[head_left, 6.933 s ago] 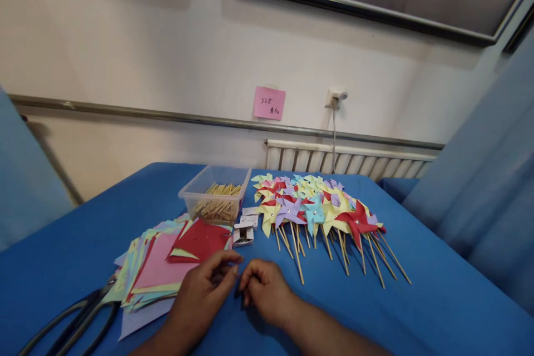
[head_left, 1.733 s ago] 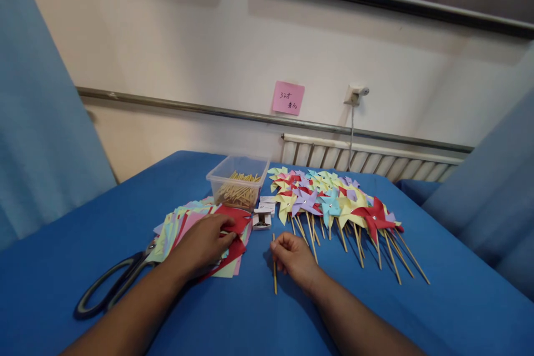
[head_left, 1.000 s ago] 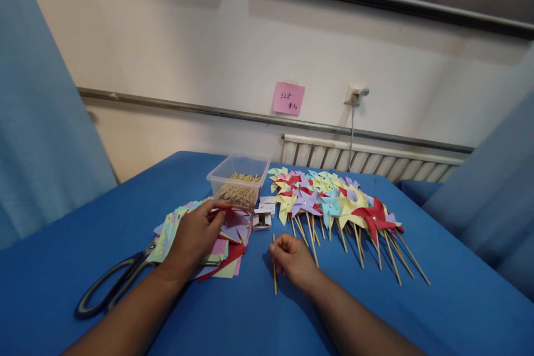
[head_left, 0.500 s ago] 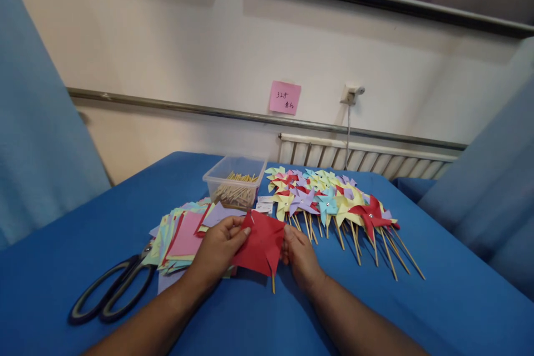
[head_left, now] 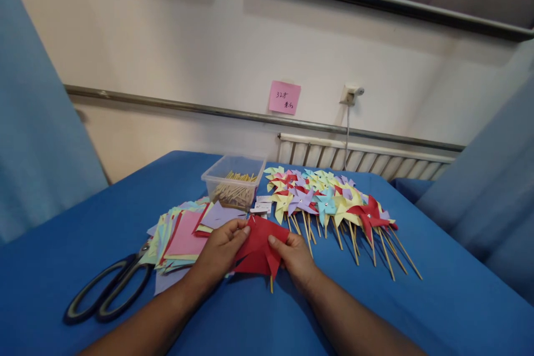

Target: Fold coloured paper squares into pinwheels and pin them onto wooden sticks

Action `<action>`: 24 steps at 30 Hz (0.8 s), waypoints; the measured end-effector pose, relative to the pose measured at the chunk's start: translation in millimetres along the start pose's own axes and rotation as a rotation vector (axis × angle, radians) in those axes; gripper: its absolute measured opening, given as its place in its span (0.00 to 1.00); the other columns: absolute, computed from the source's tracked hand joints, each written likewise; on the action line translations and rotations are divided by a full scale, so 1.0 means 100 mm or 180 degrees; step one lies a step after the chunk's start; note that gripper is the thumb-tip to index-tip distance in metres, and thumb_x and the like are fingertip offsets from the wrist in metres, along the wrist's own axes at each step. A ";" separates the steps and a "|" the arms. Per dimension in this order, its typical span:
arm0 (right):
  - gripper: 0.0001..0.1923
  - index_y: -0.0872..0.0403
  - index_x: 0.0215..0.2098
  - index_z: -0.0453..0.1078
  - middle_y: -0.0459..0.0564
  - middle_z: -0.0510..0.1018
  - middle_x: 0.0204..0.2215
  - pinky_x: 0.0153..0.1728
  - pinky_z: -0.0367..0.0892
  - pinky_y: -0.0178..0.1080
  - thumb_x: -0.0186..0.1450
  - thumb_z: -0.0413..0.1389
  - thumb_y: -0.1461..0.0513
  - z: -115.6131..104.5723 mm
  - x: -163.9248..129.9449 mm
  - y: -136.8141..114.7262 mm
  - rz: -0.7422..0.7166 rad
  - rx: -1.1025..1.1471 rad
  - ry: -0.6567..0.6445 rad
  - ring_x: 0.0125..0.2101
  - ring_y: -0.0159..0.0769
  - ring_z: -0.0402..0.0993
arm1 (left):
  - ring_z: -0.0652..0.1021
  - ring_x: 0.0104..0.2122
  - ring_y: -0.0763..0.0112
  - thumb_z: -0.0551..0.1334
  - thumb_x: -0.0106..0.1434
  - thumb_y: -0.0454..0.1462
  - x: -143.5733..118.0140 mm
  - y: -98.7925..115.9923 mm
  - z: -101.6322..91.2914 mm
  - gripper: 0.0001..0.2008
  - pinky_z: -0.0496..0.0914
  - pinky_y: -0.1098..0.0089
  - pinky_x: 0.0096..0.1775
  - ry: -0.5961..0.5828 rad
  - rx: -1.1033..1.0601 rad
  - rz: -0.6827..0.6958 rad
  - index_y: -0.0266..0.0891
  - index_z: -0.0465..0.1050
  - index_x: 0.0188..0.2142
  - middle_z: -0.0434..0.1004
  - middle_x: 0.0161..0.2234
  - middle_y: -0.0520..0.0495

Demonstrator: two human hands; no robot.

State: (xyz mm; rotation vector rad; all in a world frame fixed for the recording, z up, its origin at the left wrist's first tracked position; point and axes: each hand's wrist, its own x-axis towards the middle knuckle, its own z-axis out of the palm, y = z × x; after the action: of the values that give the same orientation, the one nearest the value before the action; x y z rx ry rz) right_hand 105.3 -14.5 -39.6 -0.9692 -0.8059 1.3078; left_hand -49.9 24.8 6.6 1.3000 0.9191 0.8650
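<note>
Between my two hands is a red paper square [head_left: 259,242] with slits cut in from its corners. My left hand [head_left: 225,247] pinches its left upper edge, close to a small pin-like metal piece at the top corner. With the thumb on top, my right hand [head_left: 294,256] grips the right side of the paper. Below the paper's lower edge sticks out the end of a thin wooden stick [head_left: 271,285]; what holds the stick is hidden. A stack of coloured paper squares [head_left: 186,233] lies just left of my left hand.
Large dark-handled scissors [head_left: 110,289] lie at the left, by the stack. A clear plastic box [head_left: 233,181] with wooden sticks stands behind it. Several finished paper pinwheels [head_left: 327,203] lie at the right. Small white cards [head_left: 262,207] rest beside the box on the blue tablecloth [head_left: 400,317].
My right thumb has moved onto the face of the red paper from its right edge. The paper now bends and its slits gape open at the lower left.
</note>
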 end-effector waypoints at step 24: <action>0.20 0.58 0.37 0.76 0.52 0.81 0.27 0.27 0.66 0.36 0.51 0.66 0.53 -0.13 0.09 0.07 -0.0009 0.0589 0.0120 0.23 0.34 0.73 | 0.71 0.25 0.73 0.63 0.56 0.48 -0.06 0.08 0.03 0.16 0.63 0.75 0.26 -0.0208 0.0563 0.0212 0.37 0.71 0.35 0.73 0.25 0.53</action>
State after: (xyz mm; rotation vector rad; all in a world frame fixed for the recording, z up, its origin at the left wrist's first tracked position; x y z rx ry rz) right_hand 115.0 -7.4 -51.6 -0.8425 -0.6448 1.3326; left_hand -49.4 18.2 14.7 1.5099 0.9209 0.8014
